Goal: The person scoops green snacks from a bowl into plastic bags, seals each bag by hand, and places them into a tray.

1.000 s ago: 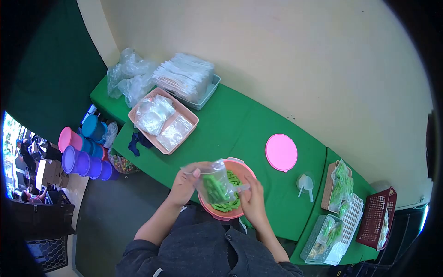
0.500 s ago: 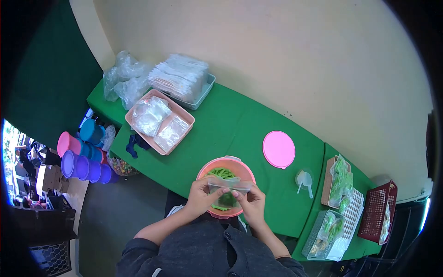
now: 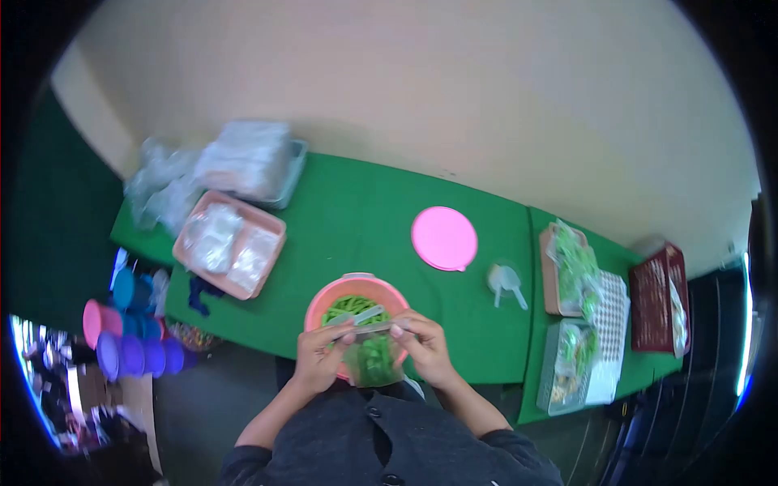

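My left hand (image 3: 320, 356) and my right hand (image 3: 425, 350) pinch the top edge of a small clear plastic bag (image 3: 374, 363), one at each upper corner. Green pieces show through the bag's lower part. It hangs upright in front of my body, over the near side of a pinkish-orange tub (image 3: 395, 293). Inside the tub lie cut green pieces (image 3: 347, 306) that look like beans. A pale spoon or scoop handle (image 3: 369, 314) shows just above the bag's edge, partly hidden by it.
A pink round lid (image 3: 444, 238) and a small clear cup with white scoops (image 3: 506, 279) lie rightward on the green table. Left are a tray of plastic bags (image 3: 263, 263) and a white stack (image 3: 245, 158). Filled bags (image 3: 574, 263) and a maroon basket (image 3: 655, 300) sit far right.
My view has turned, so the table appears more level. Both hands have lowered the bag toward my body, and its green contents show more clearly.
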`<move>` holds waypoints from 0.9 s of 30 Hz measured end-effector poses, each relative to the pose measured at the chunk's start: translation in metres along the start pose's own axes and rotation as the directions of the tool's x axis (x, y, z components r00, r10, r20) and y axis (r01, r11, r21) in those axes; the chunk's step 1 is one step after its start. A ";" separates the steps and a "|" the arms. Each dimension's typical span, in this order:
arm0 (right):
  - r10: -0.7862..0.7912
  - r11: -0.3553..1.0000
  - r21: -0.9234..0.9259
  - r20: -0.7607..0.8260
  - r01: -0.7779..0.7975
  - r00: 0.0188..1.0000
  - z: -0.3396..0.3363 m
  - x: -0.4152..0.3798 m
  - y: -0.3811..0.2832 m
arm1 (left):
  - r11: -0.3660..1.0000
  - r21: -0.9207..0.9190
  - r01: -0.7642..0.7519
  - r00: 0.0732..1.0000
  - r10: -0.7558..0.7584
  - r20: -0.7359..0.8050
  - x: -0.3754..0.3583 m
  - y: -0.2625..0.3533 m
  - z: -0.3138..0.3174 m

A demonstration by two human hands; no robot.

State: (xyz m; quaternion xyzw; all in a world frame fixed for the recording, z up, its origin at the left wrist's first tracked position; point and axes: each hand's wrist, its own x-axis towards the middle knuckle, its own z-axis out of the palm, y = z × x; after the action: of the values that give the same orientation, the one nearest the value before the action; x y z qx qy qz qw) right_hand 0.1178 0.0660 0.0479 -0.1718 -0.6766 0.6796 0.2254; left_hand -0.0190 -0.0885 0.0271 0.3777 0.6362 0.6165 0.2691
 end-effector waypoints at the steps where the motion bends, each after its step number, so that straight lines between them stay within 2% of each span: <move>1: -0.006 1.000 -0.015 -0.054 0.005 0.999 -0.005 0.000 -0.002 | 0.998 0.003 0.060 0.998 -0.060 0.014 0.001 0.000 -0.001; 2: -0.036 0.998 -0.059 -0.041 0.034 0.999 -0.010 0.001 -0.001 | 0.999 -0.007 0.045 0.997 -0.044 0.061 0.004 -0.001 0.000; 3: -0.062 0.993 -0.101 -0.017 0.060 0.998 -0.017 0.001 0.001 | 0.996 0.060 0.066 0.992 -0.072 0.105 0.007 -0.002 0.001; 4: -0.106 0.992 -0.072 -0.081 0.100 0.991 -0.029 -0.002 0.012 | 0.988 0.131 0.087 0.985 -0.104 0.135 0.009 -0.004 -0.001; 5: -0.067 0.997 -0.044 -0.299 0.056 0.952 -0.048 -0.001 0.018 | 0.989 0.128 0.076 0.984 -0.096 0.152 0.013 -0.009 -0.008; 6: -0.021 1.000 -0.004 -0.494 0.022 0.869 -0.070 0.004 0.016 | 0.993 0.046 0.109 0.994 -0.109 -0.003 0.017 -0.016 -0.018; 7: 0.042 0.998 -0.008 -0.696 -0.066 0.717 -0.102 0.008 0.017 | 0.991 -0.038 0.128 0.979 -0.133 -0.156 0.021 -0.021 -0.032; 8: -0.013 0.999 -0.031 -0.793 -0.018 0.609 -0.149 0.007 0.035 | 0.992 0.006 0.129 0.967 -0.124 -0.221 0.023 -0.025 -0.049; 9: -0.020 0.993 0.036 -0.879 0.109 0.476 -0.190 0.008 0.045 | 0.990 0.048 0.132 0.952 -0.113 -0.284 0.023 -0.029 -0.068; 10: -0.064 0.988 -0.002 -0.915 0.153 0.398 -0.240 0.001 0.061 | 0.990 0.026 0.137 0.932 -0.119 -0.343 0.020 -0.037 -0.086; 13: 0.028 0.937 0.074 -0.990 0.342 0.139 -0.340 -0.006 0.072 | 0.994 -0.005 0.112 0.889 -0.102 -0.446 0.013 -0.049 -0.122; 15: 0.024 0.907 0.078 -0.991 0.413 0.135 -0.429 -0.018 0.112 | 0.993 -0.024 0.113 0.883 -0.111 -0.457 0.013 -0.055 -0.132; 17: 0.195 0.808 0.292 -0.952 0.512 0.235 -0.478 -0.020 0.127 | 0.992 -0.048 0.119 0.879 -0.128 -0.459 0.015 -0.061 -0.133; 18: 0.279 0.892 0.312 -0.949 0.326 0.147 -0.473 -0.016 0.119 | 0.990 -0.064 0.125 0.880 -0.140 -0.454 0.017 -0.060 -0.129; 19: 0.278 0.891 0.313 -0.949 0.329 0.151 -0.461 -0.013 0.113 | 0.991 -0.063 0.121 0.879 -0.136 -0.457 0.019 -0.064 -0.128; 21: 0.147 0.989 0.147 -0.989 -0.001 0.007 -0.435 -0.003 0.106 | 0.989 -0.068 0.135 0.884 -0.151 -0.442 0.021 -0.081 -0.127; 22: 0.151 0.988 0.151 -0.988 -0.002 0.030 -0.429 0.001 0.113 | 0.983 -0.050 0.175 0.877 -0.179 -0.446 0.021 -0.090 -0.132; 23: -0.011 0.990 -0.013 -1.000 -0.143 0.010 -0.422 0.004 0.120 | 0.983 -0.046 0.177 0.863 -0.178 -0.473 0.023 -0.102 -0.133; 24: -0.175 0.944 -0.174 -0.984 -0.280 0.023 -0.413 0.007 0.131 | 0.970 0.141 0.200 0.849 -0.100 -0.519 0.025 -0.115 -0.136; 26: -0.302 0.920 -0.308 -0.951 -0.242 0.062 -0.387 0.023 0.151 | 0.834 0.491 0.253 0.841 0.062 -0.538 0.029 -0.138 -0.145; 27: -0.310 0.899 -0.342 -0.938 -0.273 0.156 -0.355 0.032 0.142 | 0.715 0.643 0.275 0.851 0.130 -0.508 0.034 -0.148 -0.149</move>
State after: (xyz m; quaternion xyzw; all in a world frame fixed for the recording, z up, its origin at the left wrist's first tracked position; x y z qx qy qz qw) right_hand 0.2719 0.3842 -0.1008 -0.6082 -0.4996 0.2274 0.5735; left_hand -0.1810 -0.1411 -0.1011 0.2434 0.8830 0.3983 -0.0495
